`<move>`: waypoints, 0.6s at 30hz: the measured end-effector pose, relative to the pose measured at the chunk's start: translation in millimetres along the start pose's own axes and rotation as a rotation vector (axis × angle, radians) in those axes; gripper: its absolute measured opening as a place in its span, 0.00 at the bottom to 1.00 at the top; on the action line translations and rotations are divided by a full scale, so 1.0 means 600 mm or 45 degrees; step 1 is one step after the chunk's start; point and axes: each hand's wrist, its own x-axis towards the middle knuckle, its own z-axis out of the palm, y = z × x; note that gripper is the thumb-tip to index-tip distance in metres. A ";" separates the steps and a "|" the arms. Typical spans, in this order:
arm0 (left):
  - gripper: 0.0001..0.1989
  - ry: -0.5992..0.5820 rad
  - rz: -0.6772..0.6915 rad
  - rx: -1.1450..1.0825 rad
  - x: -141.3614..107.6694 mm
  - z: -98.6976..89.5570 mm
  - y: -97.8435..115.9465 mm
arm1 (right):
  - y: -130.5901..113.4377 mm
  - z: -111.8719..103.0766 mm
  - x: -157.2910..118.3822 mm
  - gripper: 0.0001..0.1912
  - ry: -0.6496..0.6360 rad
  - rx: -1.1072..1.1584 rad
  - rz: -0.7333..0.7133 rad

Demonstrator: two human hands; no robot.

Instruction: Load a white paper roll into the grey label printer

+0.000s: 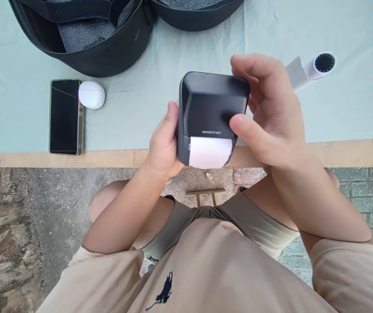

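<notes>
A black label printer marked NIIMBOT is held up over the table's near edge, tilted toward me. White label paper shows at its lower end. My left hand is closed around the printer's left side, the thumb along its edge and the other fingers hidden beneath. At the right side is my right hand, its thumb on the front cover near the lower right corner. Its curled fingers lie against the right edge, partly hidden, while the index finger stands off the upper right corner.
A white paper roll with a dark-ended core lies at right, partly behind my right hand. On the left are a phone and a white rounded case touching it. An open black zip case stands at the back of the cloth-covered table.
</notes>
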 end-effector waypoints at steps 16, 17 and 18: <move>0.21 -0.061 0.023 -0.110 0.001 0.009 0.012 | -0.035 -0.010 0.011 0.21 0.258 -0.407 -0.153; 0.19 -0.073 0.018 -0.102 0.000 0.008 0.011 | -0.041 -0.010 0.012 0.18 0.317 -0.431 -0.137; 0.17 -0.081 0.005 -0.087 -0.001 0.007 0.010 | -0.046 -0.009 0.012 0.15 0.348 -0.426 -0.105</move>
